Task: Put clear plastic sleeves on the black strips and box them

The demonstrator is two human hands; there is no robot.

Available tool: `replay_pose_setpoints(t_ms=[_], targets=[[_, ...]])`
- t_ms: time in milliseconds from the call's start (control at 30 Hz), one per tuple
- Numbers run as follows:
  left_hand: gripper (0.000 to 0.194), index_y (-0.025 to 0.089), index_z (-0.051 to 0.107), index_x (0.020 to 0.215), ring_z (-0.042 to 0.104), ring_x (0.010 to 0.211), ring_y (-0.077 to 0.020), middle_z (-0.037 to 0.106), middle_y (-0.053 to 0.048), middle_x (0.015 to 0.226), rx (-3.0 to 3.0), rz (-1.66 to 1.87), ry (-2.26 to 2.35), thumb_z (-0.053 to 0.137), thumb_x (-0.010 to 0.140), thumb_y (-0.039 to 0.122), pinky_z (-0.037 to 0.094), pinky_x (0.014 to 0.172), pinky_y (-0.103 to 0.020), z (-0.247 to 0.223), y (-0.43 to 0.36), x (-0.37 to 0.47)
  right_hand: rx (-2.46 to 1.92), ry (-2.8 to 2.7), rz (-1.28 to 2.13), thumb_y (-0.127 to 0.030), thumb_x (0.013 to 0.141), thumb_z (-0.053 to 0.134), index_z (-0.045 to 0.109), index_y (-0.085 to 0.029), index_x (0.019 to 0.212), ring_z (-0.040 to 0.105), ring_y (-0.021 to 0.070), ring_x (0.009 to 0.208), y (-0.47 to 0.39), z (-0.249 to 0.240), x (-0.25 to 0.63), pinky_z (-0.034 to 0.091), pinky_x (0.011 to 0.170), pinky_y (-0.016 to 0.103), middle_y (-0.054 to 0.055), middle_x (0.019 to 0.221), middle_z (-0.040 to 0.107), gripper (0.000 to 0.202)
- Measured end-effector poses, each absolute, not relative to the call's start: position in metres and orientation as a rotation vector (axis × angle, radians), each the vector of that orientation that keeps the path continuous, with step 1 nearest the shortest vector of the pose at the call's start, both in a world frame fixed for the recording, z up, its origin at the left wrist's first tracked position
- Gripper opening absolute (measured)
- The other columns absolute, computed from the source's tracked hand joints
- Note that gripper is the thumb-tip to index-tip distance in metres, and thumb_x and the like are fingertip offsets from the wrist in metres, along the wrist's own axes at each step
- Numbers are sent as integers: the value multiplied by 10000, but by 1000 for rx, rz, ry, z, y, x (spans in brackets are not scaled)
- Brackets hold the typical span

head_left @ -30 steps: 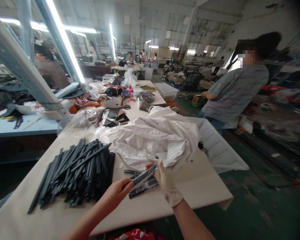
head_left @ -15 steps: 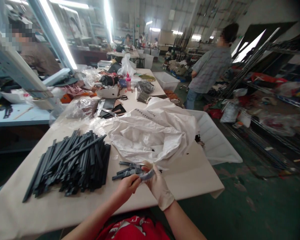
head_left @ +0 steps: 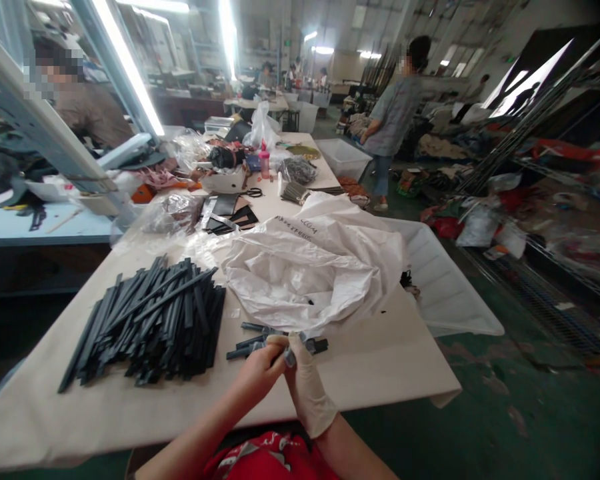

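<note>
My left hand [head_left: 265, 365], bare, is closed and pressed against my right hand [head_left: 303, 377], which wears a pale glove. Between their fingers is a dark strip [head_left: 290, 359], of which only a small shiny grey-blue part shows; the rest is hidden by the fingers. Just behind the hands lie several short dark strips [head_left: 247, 348] with a clear, shiny wrapping around them, partly covered by my fingers. A large heap of long flat black strips [head_left: 155, 323] lies to the left on the cloth-covered table [head_left: 380, 373].
A crumpled white sack [head_left: 310, 267] with handwriting lies behind my hands. A white plastic bin [head_left: 445, 287] stands at the table's right side. Farther back are scissors [head_left: 253, 193], a pink bottle [head_left: 265, 162] and plastic bags. A person [head_left: 395, 113] stands in the aisle.
My hands have closed tighter together, hiding most of the bent strip that showed before. My right hand has moved slightly left. The person in the aisle has moved farther away.
</note>
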State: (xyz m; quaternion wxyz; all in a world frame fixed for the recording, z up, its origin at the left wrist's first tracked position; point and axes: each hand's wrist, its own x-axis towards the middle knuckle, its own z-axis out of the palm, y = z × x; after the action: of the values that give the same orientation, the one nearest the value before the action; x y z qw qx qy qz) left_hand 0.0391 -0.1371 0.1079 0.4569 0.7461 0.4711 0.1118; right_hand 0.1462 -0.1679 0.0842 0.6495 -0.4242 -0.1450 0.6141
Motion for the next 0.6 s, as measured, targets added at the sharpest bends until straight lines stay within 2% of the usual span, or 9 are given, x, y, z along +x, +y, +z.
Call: replay_pose_setpoints(t_ms=[200,300,400,467,533,600], targets=[[242,181,453,563,387,474,-99,368,50,494,1874,150,1217,376,770,277,238,467,-207,112,-141,21,-1138,-378,1263,-440,724,607,701,-172,747,595,181,730,-164,82,153,439,792,340,36,740,687,284],[243,175,485,599,448,547,-115,453,29,556,1885,302,1205,372,783,286,301,523,-207,114,-146,26,-1088,-406,1284,-474,750,559,694,-179,742,594,188,752,-166,79,138,438,800,349,43,752,682,325],[270,176,492,620,462,563,-123,492,14,583,1843,352,1183,351,804,314,336,548,-213,113,-146,29,-1057,-484,1301,-470,721,597,695,-180,745,594,202,794,-173,78,122,428,832,358,55,787,685,307],[290,181,478,618,439,536,-116,471,22,569,1838,298,1140,346,814,348,329,528,-211,113,-146,23,-1010,-507,1377,-449,702,630,694,-179,827,597,198,789,-176,80,122,432,823,356,59,824,687,305],[294,182,474,633,420,531,-110,454,32,571,1854,240,1102,356,818,377,315,513,-208,114,-147,12,-945,-413,1448,-482,732,587,667,-189,953,602,185,771,-176,85,128,447,787,348,57,852,687,376],[288,181,479,660,410,536,-107,446,40,575,1859,221,1071,361,822,389,304,506,-204,115,-148,5,-955,-282,1417,-507,749,555,655,-189,980,606,172,735,-174,90,132,458,749,330,49,813,688,405]])
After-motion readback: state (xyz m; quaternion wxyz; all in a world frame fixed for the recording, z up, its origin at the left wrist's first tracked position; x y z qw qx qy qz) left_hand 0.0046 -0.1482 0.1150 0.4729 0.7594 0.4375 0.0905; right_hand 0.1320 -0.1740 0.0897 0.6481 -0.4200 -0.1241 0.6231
